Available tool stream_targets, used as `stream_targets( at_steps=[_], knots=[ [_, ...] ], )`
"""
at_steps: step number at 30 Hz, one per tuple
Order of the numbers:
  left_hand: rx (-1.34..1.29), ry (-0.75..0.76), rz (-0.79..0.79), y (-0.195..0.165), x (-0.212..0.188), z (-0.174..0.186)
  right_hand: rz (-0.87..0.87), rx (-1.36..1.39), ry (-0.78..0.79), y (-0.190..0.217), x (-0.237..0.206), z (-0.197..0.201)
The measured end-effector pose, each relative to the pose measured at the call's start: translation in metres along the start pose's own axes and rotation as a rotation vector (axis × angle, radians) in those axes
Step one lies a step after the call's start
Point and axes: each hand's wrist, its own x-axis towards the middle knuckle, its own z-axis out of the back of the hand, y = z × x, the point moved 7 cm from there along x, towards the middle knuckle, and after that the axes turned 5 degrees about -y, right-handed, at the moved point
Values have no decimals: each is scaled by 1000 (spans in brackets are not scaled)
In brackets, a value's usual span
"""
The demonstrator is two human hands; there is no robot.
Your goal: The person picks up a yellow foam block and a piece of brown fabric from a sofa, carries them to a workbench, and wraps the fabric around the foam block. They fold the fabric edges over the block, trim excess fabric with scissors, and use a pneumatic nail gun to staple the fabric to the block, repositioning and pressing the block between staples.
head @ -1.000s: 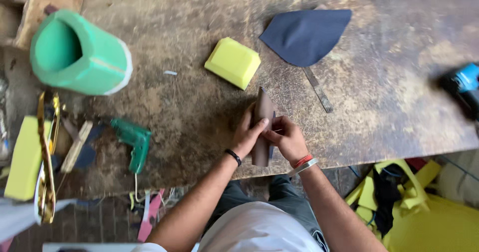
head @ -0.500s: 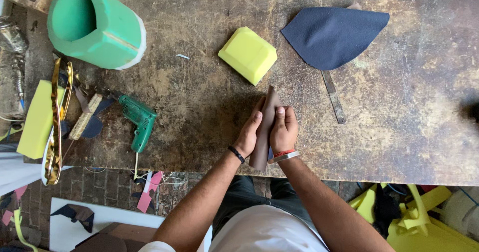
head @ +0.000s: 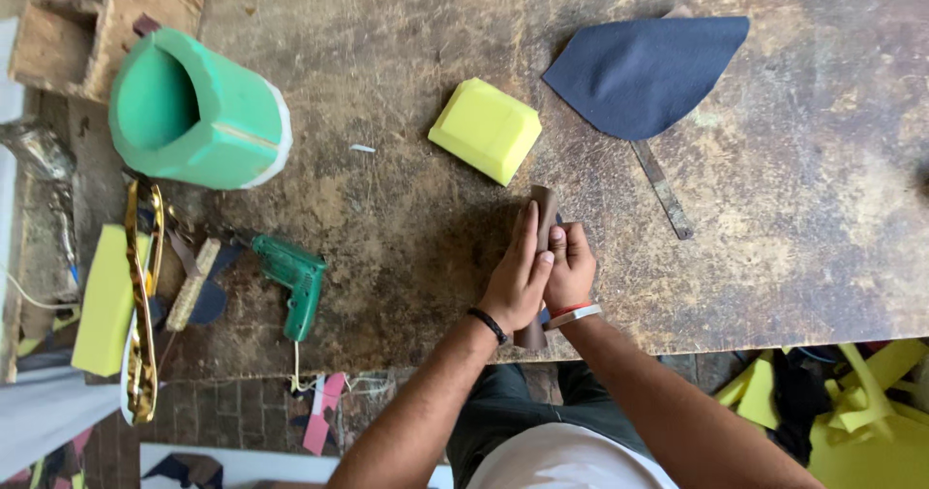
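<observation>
We press our left hand (head: 518, 276) and right hand (head: 571, 268) around the brown leather roll (head: 544, 208), both grasping it to keep it tightly wound on the workbench (head: 406, 218).

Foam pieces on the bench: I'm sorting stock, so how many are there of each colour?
Green foam tube: 1
Yellow foam block: 1
Yellow foam slab at the bench's left edge: 1
Total: 3
Both hands are on a brown roll, not foam.

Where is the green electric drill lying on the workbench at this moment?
In the head view, the green drill lies near the front edge of the wooden workbench, left of the left hand, below the green foam cylinder.
</observation>
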Motion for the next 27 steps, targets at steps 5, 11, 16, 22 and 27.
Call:
stream_targets(
  at_steps=[5,11,16,22,27],
  knots=[
    [122,91,299,-14,7,-17,131,-26,188,11,21,23],
    [399,73,173,-24,14,-30,186,-562,14,11,126,202],
    [246,114,406,-1,8,-36,253,-1144,-416,40,215,405],
    [272,96,395,-12,10,-32,-1,-1273,-218,43,255,470],
    [279,103,461,-4,8,-28,-111,-1406,-268,42,263,464]
  ],
)
